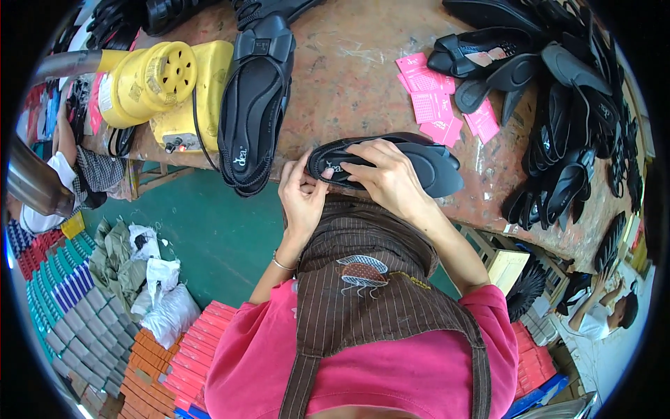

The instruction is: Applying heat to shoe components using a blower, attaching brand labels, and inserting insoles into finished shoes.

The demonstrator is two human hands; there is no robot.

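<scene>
At the table's near edge lies a black flat shoe (pixel 323 151), its heel end to the left. White lettering marks the insole at its heel. A dark insole piece with a rounded pad (pixel 438 171) shows over the shoe's toe end on the right. My left hand (pixel 303 195) grips the heel, its thumb on the inner rim. My right hand (pixel 391 180) reaches over the shoe with fingers bent down onto the insole; its palm hides part of the middle. Left of my hands stands another black shoe (pixel 255 105) with a bow, its insole in place.
A yellow blower-like machine (pixel 160 84) with a cable stands at the left of the worn table (pixel 335 77). Pink cards (pixel 431 101), loose insoles (pixel 516 72) and piled black shoes (pixel 558 140) lie right. Stacked boxes (pixel 91 314) fill the floor left. Other people (pixel 604 314) sit nearby.
</scene>
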